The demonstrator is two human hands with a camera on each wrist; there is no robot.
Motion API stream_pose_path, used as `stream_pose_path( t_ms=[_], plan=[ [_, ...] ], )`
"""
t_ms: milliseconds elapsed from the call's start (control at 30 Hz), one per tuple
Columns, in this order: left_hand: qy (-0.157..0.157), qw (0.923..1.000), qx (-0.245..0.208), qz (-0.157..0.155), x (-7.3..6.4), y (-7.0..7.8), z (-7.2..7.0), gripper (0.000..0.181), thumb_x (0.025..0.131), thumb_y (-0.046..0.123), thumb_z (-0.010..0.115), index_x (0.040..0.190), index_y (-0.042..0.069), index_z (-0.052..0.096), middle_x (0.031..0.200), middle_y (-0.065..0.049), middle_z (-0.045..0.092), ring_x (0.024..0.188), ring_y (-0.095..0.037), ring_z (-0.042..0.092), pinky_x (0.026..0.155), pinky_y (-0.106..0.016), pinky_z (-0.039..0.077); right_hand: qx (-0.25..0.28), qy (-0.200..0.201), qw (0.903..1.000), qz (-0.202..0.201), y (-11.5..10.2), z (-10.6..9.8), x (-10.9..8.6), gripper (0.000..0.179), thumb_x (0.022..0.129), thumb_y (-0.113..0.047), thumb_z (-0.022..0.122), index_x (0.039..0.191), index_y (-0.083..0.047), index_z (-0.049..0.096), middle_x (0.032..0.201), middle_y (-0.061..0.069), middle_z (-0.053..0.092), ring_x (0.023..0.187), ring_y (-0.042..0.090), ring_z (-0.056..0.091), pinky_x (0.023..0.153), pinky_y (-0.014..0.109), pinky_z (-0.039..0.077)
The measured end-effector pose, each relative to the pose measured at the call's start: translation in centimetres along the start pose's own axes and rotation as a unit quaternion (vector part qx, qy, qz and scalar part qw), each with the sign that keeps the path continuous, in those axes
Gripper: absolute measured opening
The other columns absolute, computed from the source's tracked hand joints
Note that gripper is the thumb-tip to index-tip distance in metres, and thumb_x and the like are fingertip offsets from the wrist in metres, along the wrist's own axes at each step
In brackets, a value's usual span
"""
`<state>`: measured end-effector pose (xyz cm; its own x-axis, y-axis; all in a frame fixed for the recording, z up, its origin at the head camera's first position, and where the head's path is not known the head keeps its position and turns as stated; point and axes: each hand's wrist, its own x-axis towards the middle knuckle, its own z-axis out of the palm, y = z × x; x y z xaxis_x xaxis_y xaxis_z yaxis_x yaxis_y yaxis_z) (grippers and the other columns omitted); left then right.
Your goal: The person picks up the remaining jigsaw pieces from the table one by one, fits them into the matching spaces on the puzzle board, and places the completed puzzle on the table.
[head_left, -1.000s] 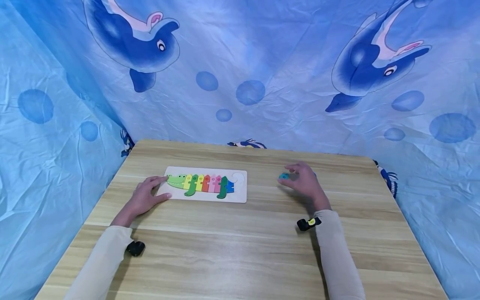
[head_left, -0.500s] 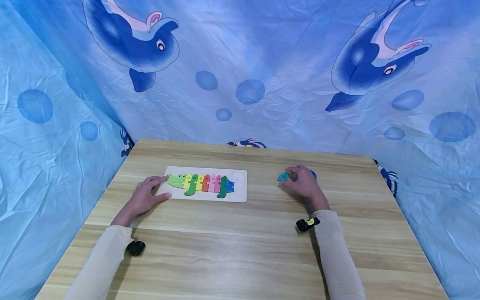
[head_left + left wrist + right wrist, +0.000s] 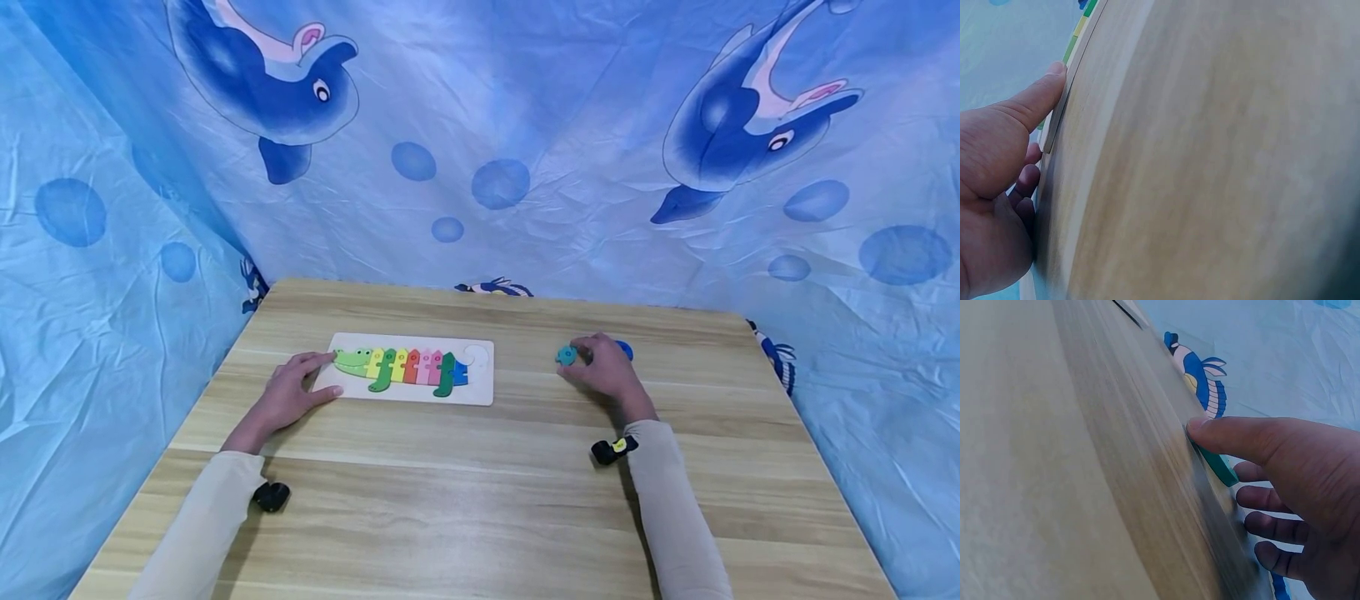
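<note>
In the head view, a white puzzle board (image 3: 480, 397) lies flat on the table, with a crocodile of colourful pieces (image 3: 412, 367) set in it. The curled tail outline (image 3: 476, 360) at its right end is bare. My left hand (image 3: 291, 392) rests at the board's left end, thumb and forefinger spread onto its surface. In the left wrist view the left thumb (image 3: 1041, 97) lies along the board's edge. My right hand (image 3: 609, 365) pinches a teal puzzle piece (image 3: 566, 356) low at the table, right of the board. A blue piece (image 3: 624, 350) lies partly hidden behind that hand.
The wooden table (image 3: 450, 492) reaches back to a blue curtain (image 3: 585, 233) printed with dolphins and bubbles. Small black cameras sit on both wrists, one at the left cuff (image 3: 272, 497) and one at the right cuff (image 3: 613, 451).
My right hand has lowered slightly; its forefinger has come down toward the thumb at the teal piece, which has turned. More of the blue piece shows. The left hand and board have stayed still.
</note>
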<state>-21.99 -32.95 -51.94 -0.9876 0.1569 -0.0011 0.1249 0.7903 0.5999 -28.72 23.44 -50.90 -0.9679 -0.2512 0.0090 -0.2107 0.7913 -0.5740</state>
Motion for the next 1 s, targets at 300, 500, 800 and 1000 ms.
stream_pose_path(
  t_ms=[300,500,800,1000],
  plan=[
    [0.000,1.0000,0.000,-0.003,-0.04,-0.12,0.00,0.077,0.094,0.041,0.074,0.154,0.004,0.044,0.154,-0.032,0.034,0.138,-0.054,0.029,0.108,-0.069,0.020,-0.014,-0.004,0.9999,0.009,-0.53,-0.20,0.11,0.065,0.088,-0.044,0.079,0.137,-0.005,0.063,0.123,0.017,0.060,0.106,0.032,0.058,0.091,0.051,0.048],
    [-0.001,1.0000,-0.003,-0.007,-0.13,0.03,0.02,0.077,0.094,0.041,0.074,0.154,0.004,0.043,0.154,-0.033,0.034,0.137,-0.054,0.029,0.108,-0.070,0.020,-0.026,-0.005,0.9996,0.002,-0.48,-0.22,0.25,0.061,0.088,-0.044,0.079,0.135,-0.007,0.066,0.119,0.016,0.060,0.100,0.030,0.058,0.087,0.049,0.048],
    [-0.003,0.9999,-0.005,-0.014,-0.32,0.08,0.21,0.078,0.094,0.043,0.074,0.155,0.005,0.043,0.155,-0.032,0.033,0.137,-0.054,0.029,0.108,-0.069,0.021,-0.028,-0.004,0.9996,-0.002,-0.12,-0.24,0.25,0.061,0.087,-0.048,0.080,0.132,-0.008,0.068,0.122,0.016,0.061,0.106,0.032,0.059,0.091,0.052,0.049],
    [0.002,1.0000,-0.006,-0.005,-0.27,0.00,0.03,0.077,0.094,0.041,0.075,0.154,0.004,0.044,0.154,-0.033,0.034,0.136,-0.054,0.030,0.107,-0.069,0.021,-0.016,0.005,0.9999,-0.004,-0.26,-0.47,0.22,0.061,0.086,-0.048,0.081,0.129,-0.007,0.068,0.124,0.016,0.062,0.110,0.033,0.059,0.094,0.052,0.049]
  ],
)
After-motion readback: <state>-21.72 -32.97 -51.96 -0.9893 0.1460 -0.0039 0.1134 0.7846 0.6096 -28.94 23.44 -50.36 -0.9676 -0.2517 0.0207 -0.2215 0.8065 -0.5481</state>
